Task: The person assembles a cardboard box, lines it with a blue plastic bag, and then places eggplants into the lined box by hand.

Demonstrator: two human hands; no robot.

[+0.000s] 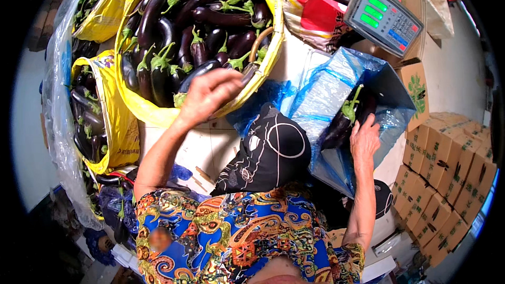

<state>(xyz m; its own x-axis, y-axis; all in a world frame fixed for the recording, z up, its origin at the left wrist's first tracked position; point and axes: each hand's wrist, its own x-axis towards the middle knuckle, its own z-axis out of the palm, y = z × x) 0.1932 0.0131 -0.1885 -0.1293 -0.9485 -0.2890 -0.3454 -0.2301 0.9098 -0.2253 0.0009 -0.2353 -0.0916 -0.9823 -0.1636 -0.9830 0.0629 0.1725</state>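
My left hand (pixel 213 94), slightly blurred, is over the near rim of a round basket lined with yellow woven plastic (pixel 158 116). Dark purple eggplants (pixel 221 17) with green stems fill this basket. A glossy eggplant (pixel 199 74) lies partly under the hand; whether my fingers grip it is hidden. On the right, my right hand (pixel 365 136) reaches into a container lined with blue plastic film (pixel 325 90). Its fingertips touch the end of a dark eggplant (pixel 368 105), and the grip cannot be made out. Beside it lies another eggplant (pixel 341 126), its green stem pointing away from me.
A scale display (pixel 382 17) with lit green readouts stands beyond the container. Printed cartons (pixel 442 173) are stacked at right. Yellow sacks of eggplants (pixel 116 114) and clear plastic sheeting (pixel 59 126) line the left. My knee in black patterned cloth (pixel 272 146) sits between basket and container.
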